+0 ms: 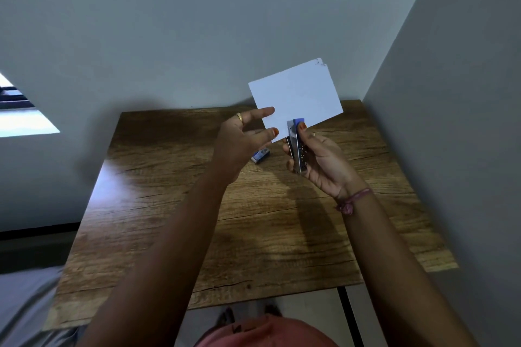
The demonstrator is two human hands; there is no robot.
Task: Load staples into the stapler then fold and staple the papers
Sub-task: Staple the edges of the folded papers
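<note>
Nearest the camera, two bare forearms reach forward over a wooden table (253, 234) with a dark grain pattern, set into the corner of two grey walls. The right wrist wears a pink thread bracelet (353, 200).

The right hand (321, 160) is wrapped around a small stapler (297, 146), fingers curled about its metal body and the thumb pressing near its blue top end. The stapler stands nearly upright, raised above the table, and its upper end meets the lower edge of a folded white paper (296, 93). Whether the paper's edge sits between the stapler's two halves cannot be told from here, because the thumb and the blue cap cover that spot.

The left hand (245, 135) (a gold ring shows on one finger) pinches the paper at its lower left corner, thumb on the near face and a finger stretched along the left edge. The paper is held up in the air, tilted so its right side rises, and its upper right corner looks slightly torn or marked.

Beyond the hands, a small blue and white staple box (260, 155) lies on the table surface, partly hidden behind the left hand.
</note>
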